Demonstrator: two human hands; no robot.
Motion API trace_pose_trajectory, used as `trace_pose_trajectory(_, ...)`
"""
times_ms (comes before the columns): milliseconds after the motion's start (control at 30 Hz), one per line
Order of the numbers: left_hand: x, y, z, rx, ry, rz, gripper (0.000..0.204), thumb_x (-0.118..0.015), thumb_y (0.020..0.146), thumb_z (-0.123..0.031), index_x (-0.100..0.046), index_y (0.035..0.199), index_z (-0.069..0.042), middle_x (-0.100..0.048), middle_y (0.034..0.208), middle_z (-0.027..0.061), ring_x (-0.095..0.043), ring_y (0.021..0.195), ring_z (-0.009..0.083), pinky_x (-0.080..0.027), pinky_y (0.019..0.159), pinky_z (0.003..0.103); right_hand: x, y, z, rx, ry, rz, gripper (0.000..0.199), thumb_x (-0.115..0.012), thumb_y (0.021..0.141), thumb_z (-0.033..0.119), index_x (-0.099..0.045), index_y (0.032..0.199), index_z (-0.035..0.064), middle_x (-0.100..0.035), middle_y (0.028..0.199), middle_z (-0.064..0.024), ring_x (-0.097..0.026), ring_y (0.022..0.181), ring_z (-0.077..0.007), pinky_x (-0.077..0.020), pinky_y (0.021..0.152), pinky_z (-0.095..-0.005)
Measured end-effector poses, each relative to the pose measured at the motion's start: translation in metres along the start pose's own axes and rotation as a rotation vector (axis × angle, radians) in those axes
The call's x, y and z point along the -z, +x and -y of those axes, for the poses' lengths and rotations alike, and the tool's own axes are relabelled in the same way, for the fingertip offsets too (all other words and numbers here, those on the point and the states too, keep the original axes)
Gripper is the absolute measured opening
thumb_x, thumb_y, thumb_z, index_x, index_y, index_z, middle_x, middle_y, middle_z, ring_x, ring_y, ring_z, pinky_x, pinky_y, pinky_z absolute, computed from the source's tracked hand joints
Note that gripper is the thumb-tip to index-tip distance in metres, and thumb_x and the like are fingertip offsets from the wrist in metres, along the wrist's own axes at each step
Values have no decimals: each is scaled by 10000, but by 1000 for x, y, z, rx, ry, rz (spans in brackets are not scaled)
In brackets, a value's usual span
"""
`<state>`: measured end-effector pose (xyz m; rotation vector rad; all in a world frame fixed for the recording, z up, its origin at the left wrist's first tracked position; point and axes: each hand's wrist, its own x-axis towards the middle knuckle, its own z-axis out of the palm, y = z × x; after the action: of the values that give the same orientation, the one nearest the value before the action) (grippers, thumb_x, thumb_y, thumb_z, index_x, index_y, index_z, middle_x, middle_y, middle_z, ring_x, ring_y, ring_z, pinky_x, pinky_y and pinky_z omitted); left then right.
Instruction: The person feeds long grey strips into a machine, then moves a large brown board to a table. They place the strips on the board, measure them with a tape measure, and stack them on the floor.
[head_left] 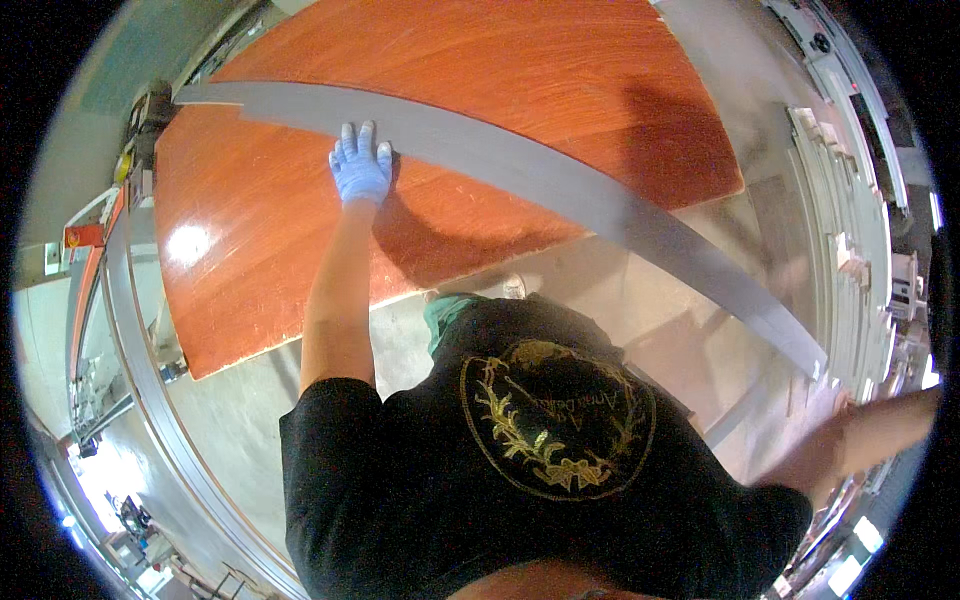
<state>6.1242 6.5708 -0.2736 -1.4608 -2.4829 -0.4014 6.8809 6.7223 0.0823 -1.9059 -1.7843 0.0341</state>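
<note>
My left hand (361,168), in a blue glove with pale fingertips, lies with fingers spread. The fingertips touch the near edge of a long grey board (480,150), while the palm is over the orange-red panel (260,230). This board crosses the panel diagonally from far left and runs past its right side, ending near a stack of boards. The panel is a large sheet with a streaked, glossy surface and pale worn edges. My right arm (880,435) stretches out to the right; its hand is beyond the picture's dark rim.
At the right stands a stack of pale long boards (835,230). A metal rail (150,370) runs along the left, beside an orange-and-grey machine part (88,236). Pale floor (230,430) shows between the panel and the rail.
</note>
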Motion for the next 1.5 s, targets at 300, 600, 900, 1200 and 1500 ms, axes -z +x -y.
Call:
trace_pose_trajectory(300, 51, 33, -45, 81, 56, -32, 362, -517, 777, -328, -588, 1082, -146, -516, 1120, 184, -489, 1051, 336, -425, 888, 444, -233, -146, 50, 803, -646, 415, 774, -647, 719, 386, -301, 1367, 142, -404, 1302, -176, -469, 1107, -326, -384, 924, -512)
trace_pose_trajectory(600, 147, -164, -18, 305, -404, -177, 583, -602, 804, -345, -438, 1301, -89, -333, 1386, 232, -352, 1255, 405, -317, 1041, 454, -346, -167, 188, 1066, -268, 240, 556, -636, 691, 282, -528, 1215, 130, -475, 1288, -149, -470, 1127, -345, -405, 916, -489)
trace_pose_trajectory(900, 185, -404, 112, 1299, -451, -669, 597, -638, 818, -263, -398, 1331, -76, -426, 1348, 169, -430, 1238, 303, -348, 1029, 370, -292, -291, 461, 756, 1341, 1047, 207, -522, 912, 202, -553, 1051, 51, -588, 1059, -90, -571, 850, -131, -474, 658, -236)
trace_pose_trajectory(1200, 217, -634, 166, 1607, -1117, -1265, 713, -570, 861, -435, -245, 1421, -135, -350, 1397, 135, -435, 1215, 288, -363, 1008, 423, -288, -621, 659, 1676, 925, 1668, 634, -567, 854, 250, -312, 1394, 37, -293, 1436, -169, -310, 1316, -293, -262, 1072, -410)
trace_pose_trajectory(1500, 246, -647, 339, 1074, -1952, -2355, 1094, -512, 651, -804, -19, 1468, -269, -62, 1529, 111, -169, 1380, 348, -248, 1041, 581, -268, -892, 901, 2442, 653, 247, 476, -522, 839, 418, -505, 1248, 176, -505, 1253, -167, -479, 1149, -333, -341, 974, -459)
